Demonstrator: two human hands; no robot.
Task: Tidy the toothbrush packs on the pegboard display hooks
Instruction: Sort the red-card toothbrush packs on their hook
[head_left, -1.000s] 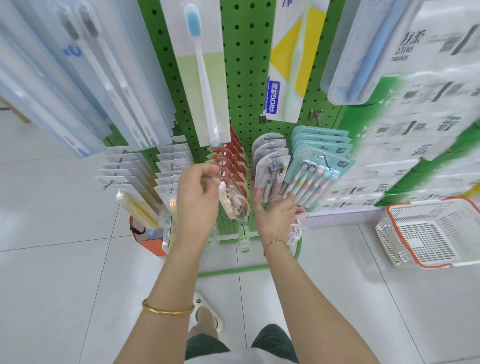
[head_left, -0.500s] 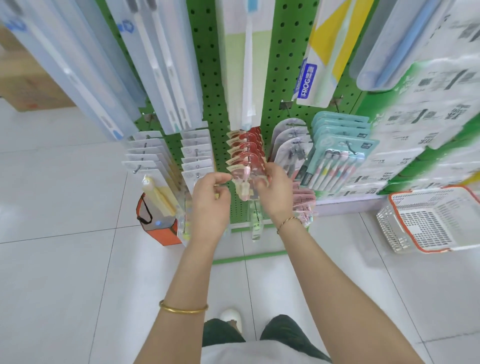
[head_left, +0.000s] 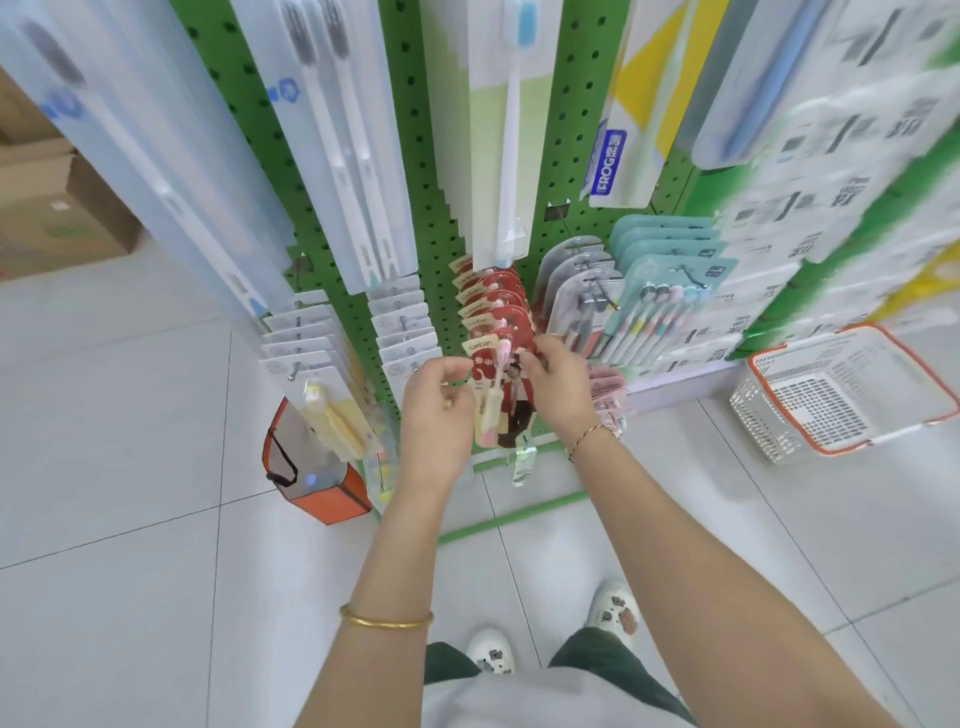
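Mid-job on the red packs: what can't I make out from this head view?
All head view.
Hook under the front red pack: hidden by the pack and the right hand gripping it; seated or not, unclear.
Left hand: seen from behind; whether its fingers pinch the pack is hidden.
White packs at right: motion-blurred, print unreadable.
Top-row packs: cut off by the top edge.

The front red carded toothbrush pack (head_left: 493, 400) is hanging before the green perforated pegboard (head_left: 571, 130), between the left hand (head_left: 436, 415) and right hand (head_left: 561, 387). The orange-rimmed white plastic basket (head_left: 852, 410) is sitting on the floor at the right, and the orange-trimmed clear bag (head_left: 311, 473) at the left.
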